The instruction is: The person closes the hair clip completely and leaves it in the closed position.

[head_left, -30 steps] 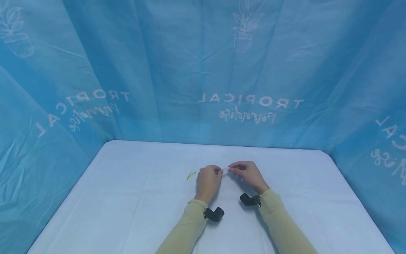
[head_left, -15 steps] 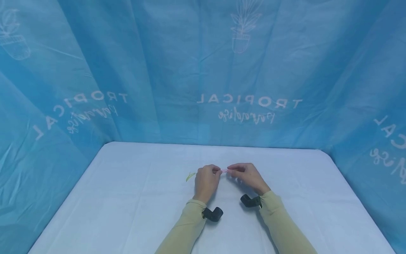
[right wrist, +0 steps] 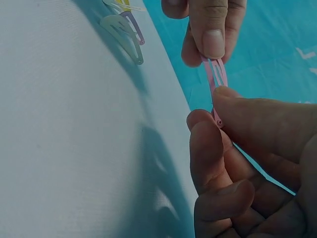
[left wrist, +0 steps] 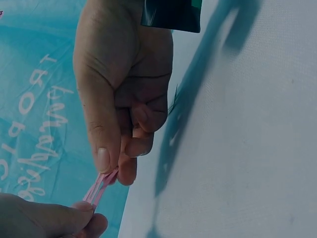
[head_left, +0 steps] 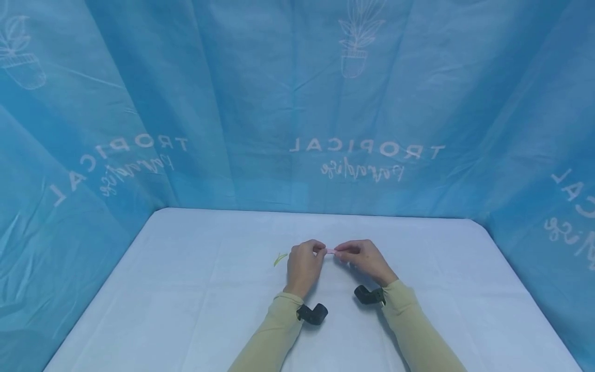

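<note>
Head view: the pink hair clip (head_left: 330, 251) bridges the two hands, the left hand (head_left: 303, 266) pinching one end, the right hand (head_left: 364, 259) the other. Behind the clip, a blue curtain (head_left: 260, 103) reads "TROPICAL Paradise", mirror-reversed. Left of the clip, a yellow piece (head_left: 280, 259) lies on the white counter (head_left: 162, 310).

Left wrist view: both thumbs partly cover the clip; more curtain lettering shows left of it.

Right wrist view: a pale green clip (right wrist: 136, 53) and a purple clip (right wrist: 135, 29) lie up and left of the pink one.
</note>
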`<state>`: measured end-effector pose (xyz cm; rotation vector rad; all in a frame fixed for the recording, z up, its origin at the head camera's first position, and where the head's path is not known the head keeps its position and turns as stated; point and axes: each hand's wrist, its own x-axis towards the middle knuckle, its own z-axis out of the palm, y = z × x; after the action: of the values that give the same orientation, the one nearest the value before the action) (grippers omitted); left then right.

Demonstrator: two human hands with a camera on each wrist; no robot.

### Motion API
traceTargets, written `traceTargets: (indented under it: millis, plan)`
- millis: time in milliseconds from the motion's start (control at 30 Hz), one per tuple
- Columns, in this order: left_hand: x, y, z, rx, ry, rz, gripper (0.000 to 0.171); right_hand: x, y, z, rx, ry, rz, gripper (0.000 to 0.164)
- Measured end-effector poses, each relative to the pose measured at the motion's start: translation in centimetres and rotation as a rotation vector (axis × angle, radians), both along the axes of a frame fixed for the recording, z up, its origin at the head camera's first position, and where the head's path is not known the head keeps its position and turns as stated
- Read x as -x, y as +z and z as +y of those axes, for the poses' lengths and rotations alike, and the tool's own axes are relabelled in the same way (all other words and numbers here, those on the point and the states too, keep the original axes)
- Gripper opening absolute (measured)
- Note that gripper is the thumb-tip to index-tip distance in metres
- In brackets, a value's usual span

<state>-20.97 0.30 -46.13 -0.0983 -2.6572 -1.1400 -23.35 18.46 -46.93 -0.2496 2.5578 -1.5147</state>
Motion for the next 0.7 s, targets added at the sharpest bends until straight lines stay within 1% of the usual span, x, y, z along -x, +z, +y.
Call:
traceTargets:
  millis: [133, 300, 467, 567, 700]
  plan:
    - [0.06, -0.04, 0.03, 0.01, 0.0, 0.002, 0.01, -0.01, 0.02, 0.06, -0.013, 0.004, 0.007, 0.024]
    - [0.18, -0.04, 0.08, 0.008, -0.006, 0.012, 0.011, 0.08, -0.11, 0.27, 0.004, 0.001, 0.022, 0.019]
    - [0.27, -0.13, 0.02, 0.006, -0.01, 0.019, 0.013, 0.12, -0.22, 0.5, 0.012, 0.002, 0.029, 0.019]
    - [0.35, -0.26, -0.01, 0.016, -0.015, 0.016, 0.013, 0.18, -0.22, 0.57, 0.007, 0.009, 0.05, 0.019]
    - [0.39, -0.26, 0.08, 0.03, -0.021, 0.015, 0.014, 0.15, -0.06, 0.49, -0.004, -0.015, 0.09, 0.018]
